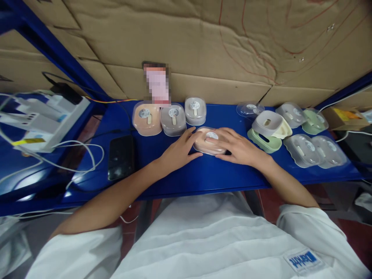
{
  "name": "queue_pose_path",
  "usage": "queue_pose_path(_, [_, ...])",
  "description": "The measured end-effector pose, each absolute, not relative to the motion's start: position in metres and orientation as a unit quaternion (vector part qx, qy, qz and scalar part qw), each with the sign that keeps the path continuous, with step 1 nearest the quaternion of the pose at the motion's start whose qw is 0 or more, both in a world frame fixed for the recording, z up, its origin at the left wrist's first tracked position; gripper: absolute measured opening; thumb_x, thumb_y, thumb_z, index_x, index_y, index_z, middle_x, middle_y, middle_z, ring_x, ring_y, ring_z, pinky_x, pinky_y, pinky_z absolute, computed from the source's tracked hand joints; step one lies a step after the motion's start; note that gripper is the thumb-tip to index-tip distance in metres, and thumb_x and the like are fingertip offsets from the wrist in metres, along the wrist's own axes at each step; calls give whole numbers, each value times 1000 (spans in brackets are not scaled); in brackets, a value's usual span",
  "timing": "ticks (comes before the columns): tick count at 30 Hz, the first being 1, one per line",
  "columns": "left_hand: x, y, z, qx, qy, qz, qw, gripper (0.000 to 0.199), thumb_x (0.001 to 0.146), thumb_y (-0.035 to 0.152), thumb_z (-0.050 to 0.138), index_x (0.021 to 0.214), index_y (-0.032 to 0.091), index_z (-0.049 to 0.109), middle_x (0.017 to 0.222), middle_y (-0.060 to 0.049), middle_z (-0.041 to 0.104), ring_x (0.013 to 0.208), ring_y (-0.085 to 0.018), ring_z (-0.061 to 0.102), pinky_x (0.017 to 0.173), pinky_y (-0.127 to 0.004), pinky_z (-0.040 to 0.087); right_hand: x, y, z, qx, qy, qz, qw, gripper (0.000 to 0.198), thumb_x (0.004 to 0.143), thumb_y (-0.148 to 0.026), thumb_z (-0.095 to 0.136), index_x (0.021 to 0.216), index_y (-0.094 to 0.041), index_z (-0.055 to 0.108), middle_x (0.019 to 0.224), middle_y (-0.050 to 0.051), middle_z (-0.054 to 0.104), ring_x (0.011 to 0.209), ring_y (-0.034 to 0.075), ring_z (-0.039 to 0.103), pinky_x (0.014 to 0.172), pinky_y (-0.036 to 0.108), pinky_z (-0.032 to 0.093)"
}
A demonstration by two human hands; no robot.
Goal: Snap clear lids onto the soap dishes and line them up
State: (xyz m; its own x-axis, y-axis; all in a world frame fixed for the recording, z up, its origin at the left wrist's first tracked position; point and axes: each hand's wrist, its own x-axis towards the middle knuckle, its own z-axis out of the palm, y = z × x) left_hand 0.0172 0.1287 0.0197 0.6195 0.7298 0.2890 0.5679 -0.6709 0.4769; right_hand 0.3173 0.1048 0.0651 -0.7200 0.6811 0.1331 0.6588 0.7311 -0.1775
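Observation:
On the blue table in front of me sits a peach plastic box [203, 146] under a clear lid with a round white label. My left hand [181, 150] grips its left side, thumb at the front edge and fingers at the back. From the right, my right hand [236, 146] holds the same box, its fingers lying over the lid and partly hiding it. Behind my left hand stand another peach lidded box [147, 124], a grey-mauve one [173, 126] and a pale grey one [195, 115].
To the right lie a clear lid [247, 109], a grey slotted piece [266, 123], a green slotted piece [267, 143] and several lidded covers [305, 153]. A black phone [121, 158] rests at left, near cables and a white power strip [49, 126]. Another phone [157, 83] leans against the cardboard.

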Motion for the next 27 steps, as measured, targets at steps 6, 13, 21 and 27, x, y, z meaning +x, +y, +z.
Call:
queue_pose_path(6, [20, 122, 23, 893, 369, 217, 138, 60, 104, 32, 65, 160, 23, 44, 165, -18, 46, 149, -35, 55, 111, -49, 61, 341, 110, 69, -523, -847, -8, 97, 77, 101, -51, 67, 169, -28, 40, 160, 19, 55, 143, 46, 54, 112, 70, 52])
queue_pose_path(13, [22, 120, 23, 903, 361, 209, 105, 49, 106, 32, 60, 153, 20, 53, 160, -18, 51, 144, -33, 60, 103, -46, 65, 325, 132, 61, -598, -781, -23, 178, 76, 107, -58, 51, 168, -15, 38, 169, 23, 45, 153, 42, 48, 120, 60, 47])
queue_pose_path(21, [22, 117, 27, 909, 350, 215, 68, 42, 107, 29, 58, 147, 21, 59, 156, -16, 56, 132, -31, 67, 94, -41, 67, 373, 119, 91, -761, -633, -142, 7, 49, 105, -45, 52, 135, -11, 70, 121, 28, 75, 118, 49, 68, 100, 67, 49])
queue_pose_path(27, [22, 119, 34, 934, 280, 215, 54, 53, 106, 27, 59, 158, 18, 49, 165, -20, 48, 150, -35, 53, 121, -53, 52, 340, 87, 96, -566, -817, -103, -26, 34, 103, -31, 56, 130, -16, 71, 121, 21, 77, 113, 39, 71, 99, 54, 49])
